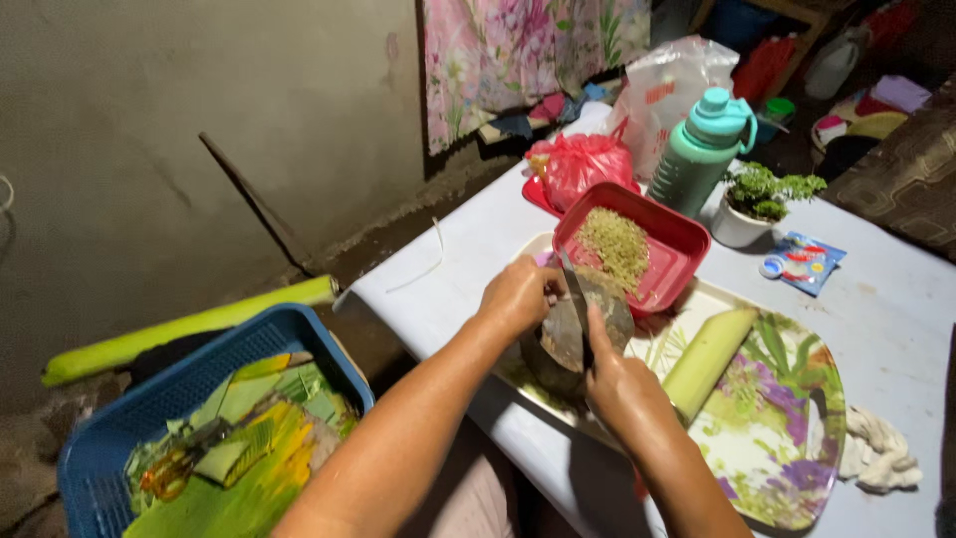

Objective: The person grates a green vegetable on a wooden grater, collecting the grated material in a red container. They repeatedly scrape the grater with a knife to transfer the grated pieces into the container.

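Right hand [622, 384]: closed around knife [576, 299], index finger laid along blade
Left hand [518, 294]: clasped on far edge of brown stone-like block [568, 334], steadying it
Block: between both hands, on floral tray [787, 448]
Beside, on tray: one pale green stalk [709, 359]
Behind: one red dish [677, 249] of chopped greens, one teal bottle [702, 149], one potted plant [757, 199]
Left, below table: one blue basket [119, 418]

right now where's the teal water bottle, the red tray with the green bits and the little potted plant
teal water bottle [700, 159]: head view, on the ribbed body
red tray [680, 236]: head view, on its bare right inner wall
potted plant [735, 226]: head view, on the white pot
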